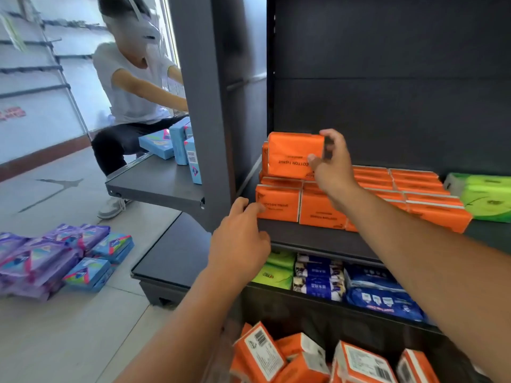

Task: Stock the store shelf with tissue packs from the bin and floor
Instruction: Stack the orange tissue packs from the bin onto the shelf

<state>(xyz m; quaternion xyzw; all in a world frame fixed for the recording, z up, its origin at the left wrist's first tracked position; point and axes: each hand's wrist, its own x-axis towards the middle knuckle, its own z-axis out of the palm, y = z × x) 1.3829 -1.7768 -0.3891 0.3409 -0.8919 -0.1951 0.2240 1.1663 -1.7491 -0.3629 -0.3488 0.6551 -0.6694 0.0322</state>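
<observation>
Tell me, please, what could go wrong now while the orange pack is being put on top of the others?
1. The right hand holds the upper orange pack only at one end, so it may tip off the bottom row.
2. The left hand touches the front corner pack, near the shelf edge; a push could drop it.

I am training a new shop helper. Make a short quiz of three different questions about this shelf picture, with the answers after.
1. True or false: the right hand grips an orange pack set on top of the orange row.
2. Which packs lie at the right end of the same shelf? A) green packs B) purple C) white
3. Fill in: the left hand touches the front-left orange pack with its ______.

Key:
1. True
2. A
3. Fingertips
</observation>
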